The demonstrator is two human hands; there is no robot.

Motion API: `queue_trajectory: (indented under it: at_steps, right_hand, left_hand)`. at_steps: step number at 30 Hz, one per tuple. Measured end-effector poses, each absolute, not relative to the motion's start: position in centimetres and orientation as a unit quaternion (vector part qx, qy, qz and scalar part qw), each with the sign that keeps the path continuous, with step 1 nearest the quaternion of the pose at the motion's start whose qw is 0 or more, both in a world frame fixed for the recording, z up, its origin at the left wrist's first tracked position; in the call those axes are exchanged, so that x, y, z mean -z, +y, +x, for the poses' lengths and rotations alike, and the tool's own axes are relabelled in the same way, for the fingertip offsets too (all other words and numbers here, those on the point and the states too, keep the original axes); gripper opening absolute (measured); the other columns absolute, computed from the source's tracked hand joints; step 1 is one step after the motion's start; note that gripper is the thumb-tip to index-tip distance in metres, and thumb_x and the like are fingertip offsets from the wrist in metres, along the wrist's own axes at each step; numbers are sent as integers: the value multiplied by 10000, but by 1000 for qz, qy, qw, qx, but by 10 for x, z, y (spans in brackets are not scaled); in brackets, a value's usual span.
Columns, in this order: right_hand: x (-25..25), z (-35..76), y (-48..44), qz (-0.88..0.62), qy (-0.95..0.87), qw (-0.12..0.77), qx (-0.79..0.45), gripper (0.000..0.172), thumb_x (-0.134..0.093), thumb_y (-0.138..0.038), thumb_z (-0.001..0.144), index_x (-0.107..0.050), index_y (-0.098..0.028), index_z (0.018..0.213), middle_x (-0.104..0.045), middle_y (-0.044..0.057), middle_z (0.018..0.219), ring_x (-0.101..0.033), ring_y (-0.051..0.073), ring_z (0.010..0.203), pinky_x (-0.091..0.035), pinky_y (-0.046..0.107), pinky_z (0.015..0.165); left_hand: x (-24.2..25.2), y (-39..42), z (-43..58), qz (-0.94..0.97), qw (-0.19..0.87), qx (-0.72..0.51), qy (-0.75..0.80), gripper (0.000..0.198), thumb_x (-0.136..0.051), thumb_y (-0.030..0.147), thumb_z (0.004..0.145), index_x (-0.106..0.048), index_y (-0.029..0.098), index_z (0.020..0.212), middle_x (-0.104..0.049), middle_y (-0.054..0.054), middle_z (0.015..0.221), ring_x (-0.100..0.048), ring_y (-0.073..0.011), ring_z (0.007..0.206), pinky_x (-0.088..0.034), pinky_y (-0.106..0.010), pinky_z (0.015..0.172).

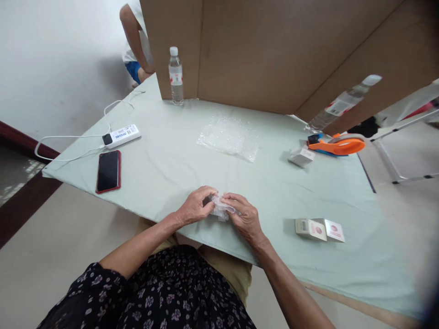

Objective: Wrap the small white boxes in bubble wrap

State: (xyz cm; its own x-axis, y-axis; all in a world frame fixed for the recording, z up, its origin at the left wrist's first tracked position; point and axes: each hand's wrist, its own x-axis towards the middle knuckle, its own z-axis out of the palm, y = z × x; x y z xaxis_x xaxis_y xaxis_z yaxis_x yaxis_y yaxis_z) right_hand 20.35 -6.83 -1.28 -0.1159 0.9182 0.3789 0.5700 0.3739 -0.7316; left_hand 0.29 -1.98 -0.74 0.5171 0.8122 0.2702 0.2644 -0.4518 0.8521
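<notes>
At the lower centre of the frame, my left hand [198, 205] and right hand [243, 217] close their fingers on a crumpled clear bundle [220, 208] near the front edge of the worktop [164, 160]. What the bundle contains, I cannot tell from my distant post.

I judge the wrapping part done: the plastic is gathered between the fingers, but I see no tape sealing it. Above the hands, a bubble-wrap sheet [229, 137] lies flat, apparently unused. At the lower right, two boxes [310, 229] sit side by side with no wrap on them; another box [302, 156], also unwrapped, sits right of centre, just beside an orange tape dispenser [338, 145] that neither hand touches. Closing up the bundle appears to be left, and perhaps the three boxes too.

A phone [109, 172] lies at the left of the frame.
</notes>
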Motion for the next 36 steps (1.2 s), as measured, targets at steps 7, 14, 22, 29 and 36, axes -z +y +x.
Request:
queue_trajectory:
  at_steps: [7, 14, 22, 29, 36]
  right_hand:
    - [16, 204, -69, -515, -708, 432, -217, 224, -590, -277, 901, -780, -293, 1018, -744, 60, 1089, -697, 218, 1030, -564, 400, 939]
    - [19, 201, -70, -518, -671, 463, -258, 212, -620, -258, 881, -782, -280, 1017, -734, 65, 1093, -696, 214, 1020, -563, 390, 936]
    - [17, 194, -72, -515, -650, 487, -273, 180, -639, -282, 895, -783, -258, 1000, -733, 70, 1078, -696, 209, 1007, -557, 380, 946]
    - [14, 201, -75, -490, -669, 467, -308, 227, -602, -336, 937, -776, -282, 1072, -717, 72, 1161, -675, 218, 1116, -526, 405, 1030]
    - [15, 213, -80, -433, -771, 390, -257, 466, -751, -354, 830, -670, -278, 1283, -654, 109, 1323, -550, 287, 1325, -479, 507, 1092]
  left_hand:
    - [14, -49, -9, 791, 286, -414, 348, 520, -636, 183, 751, -506, 181, 1254, -562, -168, 1308, -539, -283, 1261, -459, -483, 1072]
    - [19, -61, -3, 805, 137, -449, 362, 281, -663, 215, 825, -587, 201, 1095, -611, -111, 1100, -592, -244, 1065, -523, -420, 931]
    - [24, -56, 4, 857, 58, -404, 314, 174, -614, 187, 897, -693, 203, 1051, -655, -100, 1048, -593, -228, 1010, -532, -398, 896]
    - [22, -51, 12, 833, 79, -451, 309, 116, -609, 127, 889, -715, 173, 905, -665, -85, 949, -581, -210, 925, -550, -351, 817]
    - [24, -56, 13, 815, 110, -453, 344, 91, -605, 158, 889, -689, 183, 864, -671, -85, 942, -606, -218, 941, -542, -365, 840]
